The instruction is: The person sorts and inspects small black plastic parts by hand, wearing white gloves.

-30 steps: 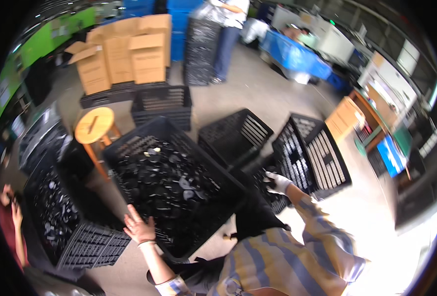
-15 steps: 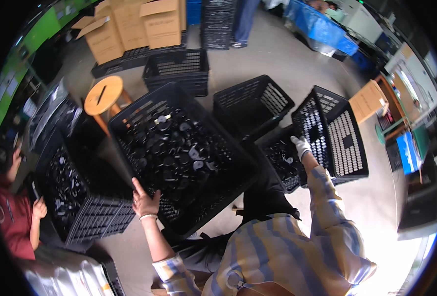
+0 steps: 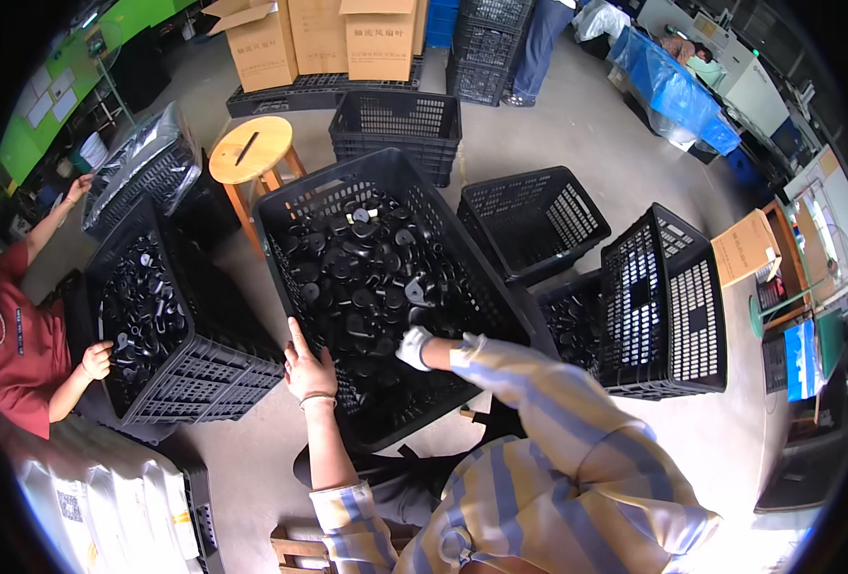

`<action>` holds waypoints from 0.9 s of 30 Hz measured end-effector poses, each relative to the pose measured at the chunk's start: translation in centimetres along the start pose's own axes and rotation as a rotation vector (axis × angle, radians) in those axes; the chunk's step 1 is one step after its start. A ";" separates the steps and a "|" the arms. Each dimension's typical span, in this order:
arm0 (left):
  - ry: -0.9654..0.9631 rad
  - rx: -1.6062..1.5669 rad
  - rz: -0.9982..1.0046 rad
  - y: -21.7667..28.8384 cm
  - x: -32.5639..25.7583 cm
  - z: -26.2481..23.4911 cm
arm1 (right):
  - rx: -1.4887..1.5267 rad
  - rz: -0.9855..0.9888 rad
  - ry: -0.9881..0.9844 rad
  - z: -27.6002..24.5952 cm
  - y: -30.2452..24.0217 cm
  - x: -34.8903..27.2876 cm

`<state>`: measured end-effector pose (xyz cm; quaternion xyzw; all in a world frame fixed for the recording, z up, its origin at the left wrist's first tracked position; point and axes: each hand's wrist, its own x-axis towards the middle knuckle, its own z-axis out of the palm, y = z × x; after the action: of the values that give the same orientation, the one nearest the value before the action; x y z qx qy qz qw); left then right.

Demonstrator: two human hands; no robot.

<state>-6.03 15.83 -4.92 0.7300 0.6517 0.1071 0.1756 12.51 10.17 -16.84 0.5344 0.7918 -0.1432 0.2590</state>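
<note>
A large black plastic crate (image 3: 347,187) stands tilted before me, holding many loose black plastic parts (image 3: 362,277), several of them round discs with arms. My left hand (image 3: 307,371), bare with a bracelet at the wrist, lies with stretched fingers on the crate's near left side. In a white glove, my right hand (image 3: 416,349) is over the parts near the crate's right side. Its fingers are drawn together and bent down; what they hold, if anything, is hidden. Right of the large crate, a smaller crate (image 3: 556,287) contains more black parts, partly covered by my arm and a crate on its side.
At left, a person in a red shirt (image 3: 32,354) sits beside another parts-filled crate (image 3: 204,387). A wooden stool (image 3: 252,148), stacked crates (image 3: 395,129) and an empty crate (image 3: 529,215) stand beyond. A tipped crate (image 3: 696,325) is at right; cardboard boxes (image 3: 381,48) stand behind.
My right hand has moved left from the smaller crate into the large one. My left hand stays at the crate's side. The view has shifted, and the other person's far arm has reached outward.
</note>
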 end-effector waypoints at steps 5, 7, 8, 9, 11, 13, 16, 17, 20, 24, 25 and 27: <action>-0.043 0.004 0.001 0.7 -0.1 0.2 | 0.117 0.034 -0.081 1.4 -0.6 -0.9; -0.016 0.022 -0.021 -0.4 -0.2 0.0 | 0.354 0.064 -0.002 -2.5 -0.3 -3.5; 0.030 0.010 0.029 -0.7 -0.1 0.3 | 0.466 0.092 0.075 -2.7 0.8 -3.8; 0.033 0.004 0.057 0.5 0.0 0.2 | 0.755 0.084 0.334 0.0 3.5 -3.6; -0.005 0.065 -0.034 -0.4 0.0 -0.1 | 2.042 0.166 0.138 -4.5 5.1 -7.3; -0.021 0.095 -0.040 0.0 0.1 -0.5 | 2.476 -0.051 0.310 -6.0 7.7 -11.5; 0.015 0.202 0.007 0.5 0.1 -0.3 | 2.853 -0.643 0.377 -2.8 10.6 -14.7; 0.071 0.281 0.054 0.7 0.0 0.0 | 2.807 -0.599 0.521 -2.5 10.4 -15.8; 0.173 0.441 0.291 1.6 -0.3 -0.2 | 2.726 -0.556 0.472 -2.1 10.1 -15.9; -0.095 0.675 0.685 3.7 -0.8 1.2 | 2.735 -0.514 0.471 -2.3 9.9 -15.4; -0.250 0.603 0.684 4.1 -0.6 2.6 | 2.724 -0.525 0.503 -2.3 10.1 -15.3; -0.386 0.621 0.766 5.5 0.0 5.8 | 2.726 -0.630 0.519 -1.9 10.1 -14.9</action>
<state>1.27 14.62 -8.06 0.9399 0.2951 -0.1709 0.0163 25.69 3.49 -6.37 0.1767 0.1448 -0.7317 -0.6422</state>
